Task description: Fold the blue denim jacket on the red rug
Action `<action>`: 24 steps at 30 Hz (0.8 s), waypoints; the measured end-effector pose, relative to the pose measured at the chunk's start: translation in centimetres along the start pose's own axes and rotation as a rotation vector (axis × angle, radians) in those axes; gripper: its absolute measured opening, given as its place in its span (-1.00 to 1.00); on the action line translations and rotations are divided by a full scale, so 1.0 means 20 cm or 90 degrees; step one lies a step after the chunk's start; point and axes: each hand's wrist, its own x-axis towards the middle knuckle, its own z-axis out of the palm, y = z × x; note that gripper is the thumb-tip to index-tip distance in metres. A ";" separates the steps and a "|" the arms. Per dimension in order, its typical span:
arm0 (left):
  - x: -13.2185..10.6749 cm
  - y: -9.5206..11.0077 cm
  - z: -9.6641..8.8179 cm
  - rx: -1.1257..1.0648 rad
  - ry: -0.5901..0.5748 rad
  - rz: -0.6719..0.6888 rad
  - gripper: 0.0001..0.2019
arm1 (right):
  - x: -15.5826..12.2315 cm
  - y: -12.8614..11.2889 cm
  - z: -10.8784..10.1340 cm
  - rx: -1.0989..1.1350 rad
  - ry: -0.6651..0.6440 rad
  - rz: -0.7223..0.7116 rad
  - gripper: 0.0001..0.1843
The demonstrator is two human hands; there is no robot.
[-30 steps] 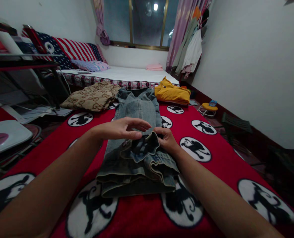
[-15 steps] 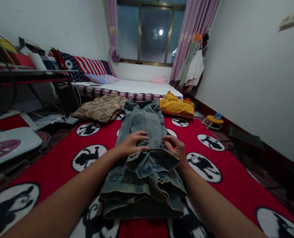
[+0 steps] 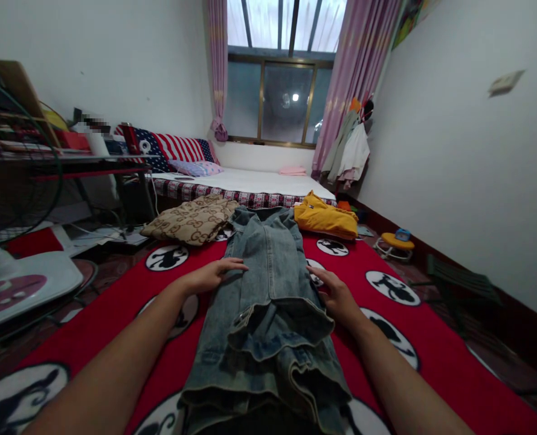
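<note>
A denim jacket, partly folded, is held flat at both sides on a red blanket.

At the left of the frame, a brown patterned cloth is seen lying apart. Left of center, the left hand is laid flat on the left edge of the denim jacket, fingers straight and close together. The jacket is stretched down the middle of the red blanket. Its sides and sleeves look already folded in, with cuffs piled near the bottom; the long strip is not yet folded up, so about half seems left. Right of center, the right hand is pressed on the right edge, fingers slightly spread. A yellow garment is seen above it.
</note>
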 end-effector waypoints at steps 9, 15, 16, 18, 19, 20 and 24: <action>-0.15 0.04 -0.15 0.002 -0.142 -0.045 -0.21 | 0.01 -0.05 -0.03 0.001 -0.065 -0.051 -0.32; -0.21 0.06 -0.06 -0.010 -0.031 -0.043 -0.41 | 0.00 -0.11 -0.01 -0.050 -0.107 -0.073 -0.27; -0.23 0.05 -0.05 -0.003 -0.016 -0.039 -0.45 | 0.00 -0.12 0.00 -0.053 -0.110 -0.072 -0.27; -0.26 0.05 -0.04 0.024 -0.001 -0.021 -0.52 | 0.01 -0.12 0.03 -0.061 -0.108 -0.071 -0.31; -0.27 0.04 -0.04 0.043 0.000 -0.005 -0.54 | 0.02 -0.11 0.04 -0.070 -0.106 -0.073 -0.35; -0.27 0.04 -0.03 0.066 -0.003 0.017 -0.56 | 0.03 -0.11 0.06 -0.081 -0.107 -0.078 -0.41; -0.25 0.00 0.02 0.116 -0.001 0.119 -0.66 | 0.05 -0.13 0.10 -0.121 -0.139 -0.116 -0.68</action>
